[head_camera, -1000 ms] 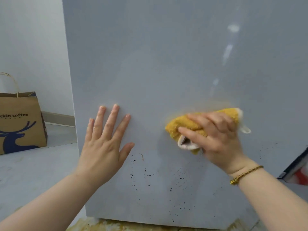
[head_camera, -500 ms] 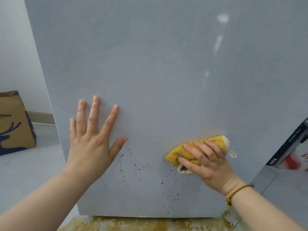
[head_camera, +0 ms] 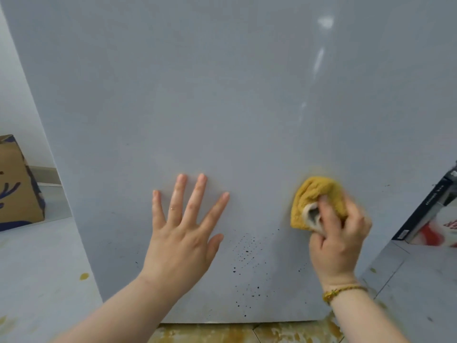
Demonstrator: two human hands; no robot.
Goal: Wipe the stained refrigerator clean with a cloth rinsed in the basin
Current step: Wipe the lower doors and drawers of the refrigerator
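The grey refrigerator side [head_camera: 222, 107] fills most of the view. Small black specks [head_camera: 246, 253] dot its lower part, between my hands and below them. My left hand [head_camera: 184, 231] lies flat on the panel with its fingers spread and straight. My right hand [head_camera: 338, 241] grips a bunched yellow cloth [head_camera: 315, 191] with a white edge and holds it against the panel near the right side. The basin is not in view.
A brown paper bag [head_camera: 17, 186] with a blue deer print stands on the floor at the left. A dark box [head_camera: 430, 211] with red and white print is at the right edge. Yellow-brown stains [head_camera: 247, 332] mark the floor below the refrigerator.
My right hand moved the cloth down the panel, then to the right and a little up. The specks where it passed have thinned. My left hand stayed flat on the panel.
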